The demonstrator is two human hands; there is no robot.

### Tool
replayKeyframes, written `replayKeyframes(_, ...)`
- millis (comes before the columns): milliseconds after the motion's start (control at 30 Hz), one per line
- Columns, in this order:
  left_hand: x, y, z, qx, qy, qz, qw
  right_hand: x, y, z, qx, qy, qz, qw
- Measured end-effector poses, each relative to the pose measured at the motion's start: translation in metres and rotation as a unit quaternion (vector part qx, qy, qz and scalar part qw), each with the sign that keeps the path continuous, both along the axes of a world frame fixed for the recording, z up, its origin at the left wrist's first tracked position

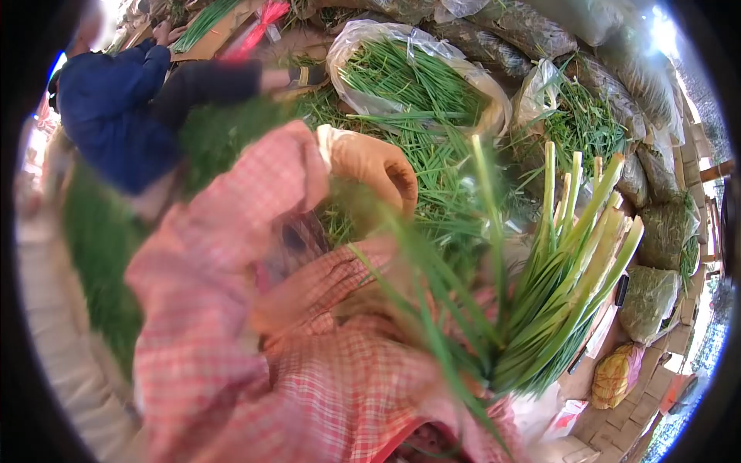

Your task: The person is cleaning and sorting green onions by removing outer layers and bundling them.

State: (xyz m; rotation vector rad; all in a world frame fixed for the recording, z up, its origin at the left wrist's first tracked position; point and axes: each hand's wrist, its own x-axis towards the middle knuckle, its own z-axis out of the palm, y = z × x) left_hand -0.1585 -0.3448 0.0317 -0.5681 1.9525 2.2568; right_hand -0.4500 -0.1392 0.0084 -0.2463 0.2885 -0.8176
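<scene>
My left hand (pixel 372 166), in an orange-brown glove with a pale cuff, is raised near the middle of the view. Its fingers are curled round, and the blurred green blades below it do not show whether it grips any. A thick bunch of long green leaves with pale cut stalk ends (pixel 567 301) stands upright at my right side, against my pink checked shirt (pixel 340 393). Several of its loose blades fan out, smeared by motion. My right hand does not show; the bunch and shirt cover the area where it could be.
An open clear plastic bag (pixel 363 35) full of green leaves lies ahead, with loose leaves (pixel 448 185) strewn before it. Filled plastic sacks (pixel 652 231) line the right. A yellow net bag (pixel 616 376) sits lower right. Another person in dark blue (pixel 116 116) crouches upper left.
</scene>
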Motion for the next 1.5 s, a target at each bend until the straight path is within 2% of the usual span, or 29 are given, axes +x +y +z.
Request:
replayKeyframes(33, 0.003, 0.007, 0.003, 0.037, 0.032, 0.038, 0.998, 0.000, 0.000, 0.000, 0.000, 0.001, -0.002, 1.000)
replayKeyframes(67, 0.003, 0.014, 0.007, 0.132, 0.000, 0.072, 0.989, 0.000, 0.000, 0.000, 0.000, 0.000, -0.003, 1.000)
replayKeyframes(167, 0.002, 0.018, 0.012, 0.100, -0.038, 0.031, 0.994, 0.001, -0.001, 0.001, -0.001, -0.001, -0.003, 1.000)
replayKeyframes(200, 0.002, 0.023, 0.013, 0.068, -0.058, 0.081, 0.993, 0.002, 0.000, 0.002, -0.001, 0.000, -0.004, 1.000)
replayKeyframes(333, -0.008, 0.026, 0.017, 0.010, -0.026, 0.174, 0.984, 0.002, 0.000, 0.001, 0.001, -0.016, -0.013, 1.000)
replayKeyframes(433, -0.014, 0.034, 0.017, 0.031, 0.036, 0.297, 0.954, -0.001, 0.001, 0.000, 0.000, -0.031, -0.021, 0.999)
replayKeyframes(467, -0.014, 0.037, 0.019, 0.083, 0.071, 0.357, 0.928, -0.002, 0.001, 0.001, -0.002, -0.033, -0.022, 0.999)
replayKeyframes(567, 0.009, 0.023, 0.003, 0.001, 0.049, 0.447, 0.893, -0.009, 0.000, 0.002, -0.008, -0.036, -0.026, 0.999)
replayKeyframes(633, 0.037, 0.014, -0.002, -0.107, -0.017, 0.486, 0.867, -0.012, 0.000, 0.003, -0.011, -0.042, -0.031, 0.999)
replayKeyframes(700, 0.077, 0.002, -0.019, -0.291, -0.230, 0.377, 0.849, -0.016, -0.002, 0.002, -0.010, -0.054, -0.033, 0.998)
replayKeyframes(733, 0.087, 0.008, -0.025, -0.439, -0.342, 0.298, 0.776, -0.018, -0.002, 0.002, -0.012, -0.059, -0.032, 0.998)
replayKeyframes(767, 0.088, 0.019, -0.029, -0.566, -0.439, 0.208, 0.666, -0.020, -0.003, 0.001, -0.014, -0.062, -0.032, 0.997)
replayKeyframes(800, 0.082, 0.024, -0.024, -0.551, -0.426, 0.241, 0.676, -0.021, -0.004, 0.001, -0.014, -0.064, -0.031, 0.997)
replayKeyframes(867, 0.050, 0.033, 0.000, -0.560, -0.202, 0.369, 0.714, -0.023, -0.004, 0.001, -0.014, -0.063, -0.028, 0.998)
replayKeyframes(900, 0.025, 0.037, 0.022, -0.557, -0.127, 0.394, 0.720, -0.023, -0.005, 0.001, -0.012, -0.062, -0.027, 0.998)
replayKeyframes(933, -0.001, 0.044, 0.043, -0.511, -0.059, 0.413, 0.751, -0.024, -0.005, 0.001, -0.009, -0.062, -0.026, 0.998)
replayKeyframes(967, -0.024, 0.054, 0.065, -0.427, -0.027, 0.410, 0.806, -0.023, -0.006, 0.001, -0.007, -0.056, -0.023, 0.998)
replayKeyframes(1000, -0.035, 0.061, 0.072, -0.399, -0.029, 0.354, 0.846, -0.023, -0.005, 0.002, -0.004, -0.054, -0.021, 0.998)
replayKeyframes(1033, -0.036, 0.071, 0.082, -0.307, -0.026, 0.283, 0.908, -0.023, -0.004, 0.002, -0.005, -0.050, -0.020, 0.999)
replayKeyframes(1067, -0.030, 0.076, 0.074, -0.302, -0.005, 0.188, 0.935, -0.023, -0.005, 0.002, -0.004, -0.047, -0.020, 0.999)
replayKeyframes(1133, -0.015, 0.095, 0.049, -0.087, 0.043, 0.049, 0.994, -0.023, -0.005, 0.003, -0.009, -0.042, -0.020, 0.999)
replayKeyframes(1167, -0.009, 0.103, 0.023, -0.068, 0.042, -0.034, 0.996, -0.023, -0.006, 0.004, -0.010, -0.042, -0.017, 0.999)
replayKeyframes(1233, -0.018, 0.127, -0.035, 0.053, 0.161, 0.098, 0.981, -0.022, -0.006, 0.004, -0.010, -0.035, -0.012, 0.999)
replayKeyframes(1267, -0.027, 0.135, -0.055, 0.125, 0.236, 0.154, 0.951, -0.021, -0.007, 0.005, -0.012, -0.030, -0.009, 0.999)
replayKeyframes(1333, -0.067, 0.127, -0.047, 0.246, 0.346, 0.260, 0.867, -0.019, -0.004, 0.009, -0.014, -0.001, 0.007, 1.000)
replayKeyframes(1367, -0.080, 0.117, -0.037, 0.265, 0.366, 0.308, 0.837, -0.017, -0.002, 0.012, -0.019, 0.032, 0.021, 0.999)
replayKeyframes(1433, -0.088, 0.102, -0.008, 0.214, 0.425, 0.340, 0.811, -0.018, -0.003, 0.032, -0.052, 0.163, 0.082, 0.982)
replayKeyframes(1500, -0.087, 0.090, 0.009, 0.171, 0.448, 0.372, 0.795, -0.019, 0.003, 0.051, -0.116, 0.341, 0.141, 0.922)
